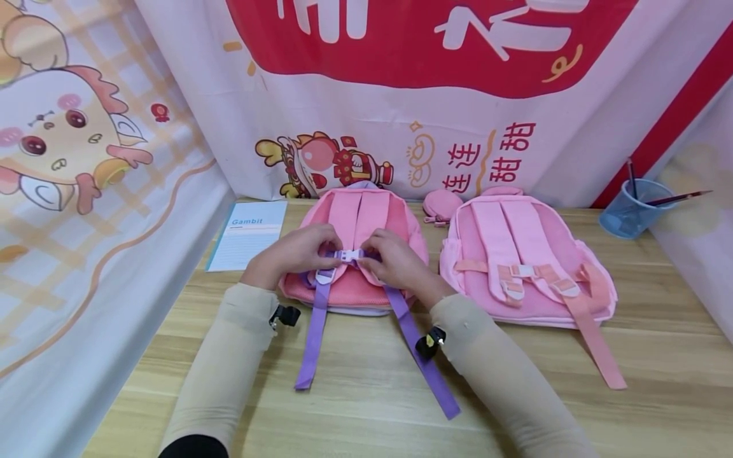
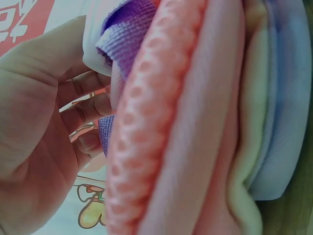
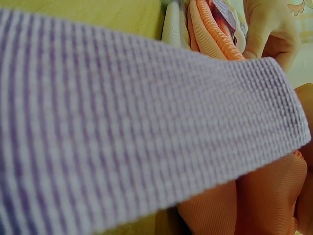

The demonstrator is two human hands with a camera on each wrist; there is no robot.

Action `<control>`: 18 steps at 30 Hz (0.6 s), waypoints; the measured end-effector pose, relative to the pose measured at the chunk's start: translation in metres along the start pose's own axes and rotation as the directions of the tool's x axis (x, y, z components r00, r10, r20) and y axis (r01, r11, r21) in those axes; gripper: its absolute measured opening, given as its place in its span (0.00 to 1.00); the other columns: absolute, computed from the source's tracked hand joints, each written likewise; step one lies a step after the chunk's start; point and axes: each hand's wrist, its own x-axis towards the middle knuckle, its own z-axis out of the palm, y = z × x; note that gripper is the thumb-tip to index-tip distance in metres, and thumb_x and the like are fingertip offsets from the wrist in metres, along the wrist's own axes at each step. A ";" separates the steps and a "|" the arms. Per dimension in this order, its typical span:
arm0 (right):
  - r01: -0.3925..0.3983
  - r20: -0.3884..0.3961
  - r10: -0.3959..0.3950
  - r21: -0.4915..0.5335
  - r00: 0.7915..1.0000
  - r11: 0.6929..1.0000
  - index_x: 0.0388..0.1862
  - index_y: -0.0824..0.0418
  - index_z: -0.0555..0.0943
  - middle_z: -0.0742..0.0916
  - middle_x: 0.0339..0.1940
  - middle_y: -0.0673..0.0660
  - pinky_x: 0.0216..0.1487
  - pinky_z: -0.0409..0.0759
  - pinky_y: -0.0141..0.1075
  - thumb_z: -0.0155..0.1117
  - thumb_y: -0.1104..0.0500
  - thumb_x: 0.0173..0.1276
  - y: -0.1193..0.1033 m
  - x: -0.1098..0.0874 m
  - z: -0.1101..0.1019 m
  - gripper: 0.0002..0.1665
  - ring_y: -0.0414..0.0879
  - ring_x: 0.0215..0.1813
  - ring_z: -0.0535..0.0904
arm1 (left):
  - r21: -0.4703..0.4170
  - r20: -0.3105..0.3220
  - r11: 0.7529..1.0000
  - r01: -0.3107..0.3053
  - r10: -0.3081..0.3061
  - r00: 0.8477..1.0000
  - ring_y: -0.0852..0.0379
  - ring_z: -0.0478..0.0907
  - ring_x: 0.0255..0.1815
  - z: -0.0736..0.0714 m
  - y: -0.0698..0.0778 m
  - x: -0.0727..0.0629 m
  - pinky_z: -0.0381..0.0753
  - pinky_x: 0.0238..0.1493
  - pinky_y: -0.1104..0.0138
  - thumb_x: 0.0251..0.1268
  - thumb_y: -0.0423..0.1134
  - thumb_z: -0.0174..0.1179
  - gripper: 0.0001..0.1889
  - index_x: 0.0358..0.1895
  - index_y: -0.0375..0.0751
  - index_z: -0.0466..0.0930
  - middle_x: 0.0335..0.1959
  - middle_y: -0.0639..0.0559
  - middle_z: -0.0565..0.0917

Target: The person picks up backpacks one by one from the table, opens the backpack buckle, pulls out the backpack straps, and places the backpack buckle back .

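A pink backpack (image 1: 395, 216) with purple straps lies with its shoulder straps up. Across them runs a short purple strap with a white buckle (image 1: 349, 256), whose halves appear joined. My left hand (image 1: 300, 251) pinches the strap at the buckle's left end. On the other side, my right hand (image 1: 397, 257) grips the strap near its right end with thumb and curled fingers. Two loose purple strap tails (image 1: 420, 356) hang toward the table's front. In the left wrist view, purple webbing (image 2: 129, 36) passes near the fingers; another tail (image 3: 146, 117) fills much of the right wrist view.
A second pink backpack (image 1: 550, 235), its buckle (image 1: 523, 271) fastened, lies to the right. Between the bags at the back sits a small round pink pouch (image 1: 443, 205). A blue notebook (image 1: 247, 235) is at left, a blue pencil cup (image 1: 630, 213) at far right, on the wooden table (image 1: 355, 394).
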 end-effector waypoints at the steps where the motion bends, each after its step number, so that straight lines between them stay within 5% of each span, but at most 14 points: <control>1: 0.001 -0.002 -0.001 0.001 1.000 1.000 0.56 0.63 0.87 0.86 0.50 0.57 0.67 0.80 0.48 0.70 0.56 0.79 0.000 0.000 0.000 0.14 0.52 0.54 0.81 | 0.003 0.002 1.000 -0.002 0.002 1.000 0.53 0.78 0.46 0.000 0.000 0.000 0.80 0.52 0.58 0.72 0.44 0.74 0.11 0.51 0.47 0.87 0.44 0.51 0.83; 9: 0.012 -0.018 -0.012 -0.016 1.000 1.000 0.55 0.63 0.87 0.86 0.50 0.57 0.65 0.81 0.47 0.71 0.55 0.78 0.001 -0.002 -0.003 0.14 0.52 0.54 0.82 | 0.016 -0.008 1.000 -0.011 0.011 1.000 0.53 0.78 0.46 0.000 -0.002 0.001 0.80 0.52 0.58 0.71 0.43 0.74 0.11 0.51 0.46 0.87 0.45 0.52 0.83; 18: -0.062 0.011 0.063 -0.038 0.998 0.997 0.59 0.60 0.86 0.85 0.52 0.55 0.65 0.82 0.45 0.71 0.52 0.79 0.001 -0.006 -0.017 0.17 0.50 0.55 0.80 | -0.015 -0.023 1.000 -0.001 0.001 1.000 0.51 0.78 0.48 -0.007 0.002 -0.003 0.81 0.55 0.56 0.72 0.44 0.73 0.12 0.53 0.47 0.87 0.47 0.52 0.84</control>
